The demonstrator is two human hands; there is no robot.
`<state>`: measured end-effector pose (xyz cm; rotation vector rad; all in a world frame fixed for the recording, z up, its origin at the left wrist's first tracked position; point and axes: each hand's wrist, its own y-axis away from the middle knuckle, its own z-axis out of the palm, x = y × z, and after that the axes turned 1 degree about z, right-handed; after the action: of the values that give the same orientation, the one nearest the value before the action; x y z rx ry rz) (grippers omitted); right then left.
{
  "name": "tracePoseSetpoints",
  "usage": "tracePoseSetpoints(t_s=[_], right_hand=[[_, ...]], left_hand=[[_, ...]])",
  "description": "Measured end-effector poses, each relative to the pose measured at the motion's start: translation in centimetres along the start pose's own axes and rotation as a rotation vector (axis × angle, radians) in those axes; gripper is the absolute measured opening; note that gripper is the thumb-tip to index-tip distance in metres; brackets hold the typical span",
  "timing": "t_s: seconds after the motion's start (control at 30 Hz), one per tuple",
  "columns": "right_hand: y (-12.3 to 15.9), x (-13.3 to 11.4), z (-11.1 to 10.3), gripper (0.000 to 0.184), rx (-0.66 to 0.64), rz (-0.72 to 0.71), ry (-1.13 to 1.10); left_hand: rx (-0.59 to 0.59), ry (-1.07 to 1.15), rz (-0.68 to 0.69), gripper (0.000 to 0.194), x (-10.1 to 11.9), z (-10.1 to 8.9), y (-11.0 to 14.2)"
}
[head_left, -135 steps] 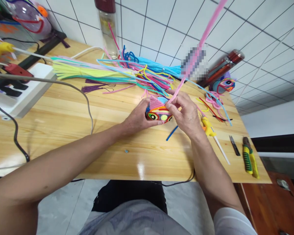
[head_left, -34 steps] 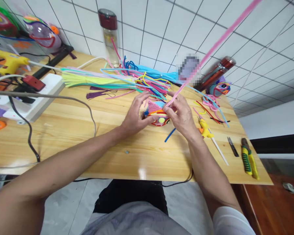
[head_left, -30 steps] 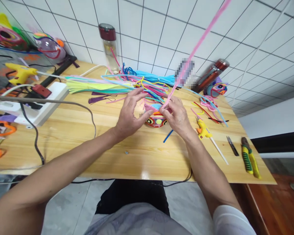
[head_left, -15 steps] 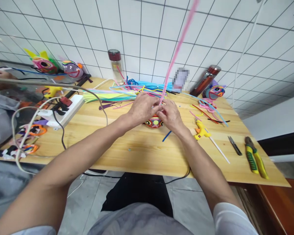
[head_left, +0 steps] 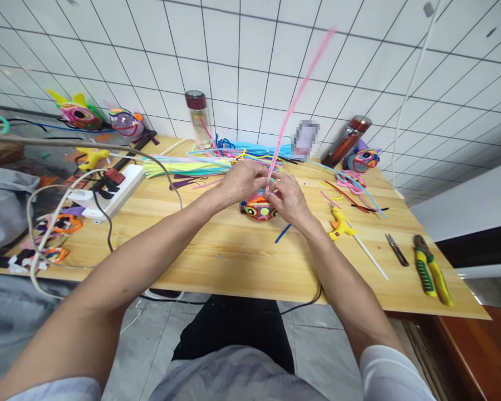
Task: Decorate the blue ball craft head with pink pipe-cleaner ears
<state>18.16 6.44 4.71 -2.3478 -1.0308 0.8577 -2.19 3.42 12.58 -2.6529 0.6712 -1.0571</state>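
Both hands meet over a small colourful fish-like craft piece with round eye shapes, standing on the wooden table. A long pink pipe cleaner rises from between my fingers and leans up to the right. My left hand has its fingertips closed at the pipe cleaner's lower part. My right hand pinches the same pipe cleaner low down, just above the craft piece. The hands partly cover the top of the piece. Behind them lies a pile of pipe cleaners in several colours.
On the right are a yellow glue gun, small snips and pliers. Bottles stand by the tiled wall. Leftward lie a power strip with cables, finished fish crafts and another person's sleeve.
The pink pipe cleaner's upper tip has come down into view. My hands have shifted slightly, and more of the craft piece shows beneath them. The camera view has moved a little.
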Motion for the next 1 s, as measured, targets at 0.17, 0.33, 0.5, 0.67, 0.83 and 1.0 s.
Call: tracePoseSetpoints(t_s=[0.17, 0.33, 0.5, 0.67, 0.83, 1.0], right_hand=[[0.0, 0.0, -0.1, 0.017, 0.011, -0.002, 0.003], [0.1, -0.2, -0.2, 0.019, -0.002, 0.006, -0.009], [0.2, -0.4, -0.2, 0.017, 0.002, 0.029, -0.024], [0.2, -0.6, -0.4, 0.01, 0.012, 0.011, -0.024], [0.2, -0.9, -0.7, 0.013, 0.004, 0.005, -0.033], [0.1, -1.1, -0.8, 0.015, -0.013, 0.029, -0.047]], left_hand=[[0.015, 0.105, -0.022, 0.018, -0.2, 0.1, -0.2], [0.024, 0.135, -0.007, 0.021, -0.2, 0.1, -0.3], [0.047, 0.223, -0.043, 0.023, -0.4, -0.2, -0.9], [0.085, 0.264, -0.042, 0.025, -0.3, -0.4, -1.5], [0.111, 0.444, -0.034, 0.021, 0.0, -0.5, -1.9], [0.162, 0.563, -0.051, 0.029, 0.3, -0.8, -2.5]])
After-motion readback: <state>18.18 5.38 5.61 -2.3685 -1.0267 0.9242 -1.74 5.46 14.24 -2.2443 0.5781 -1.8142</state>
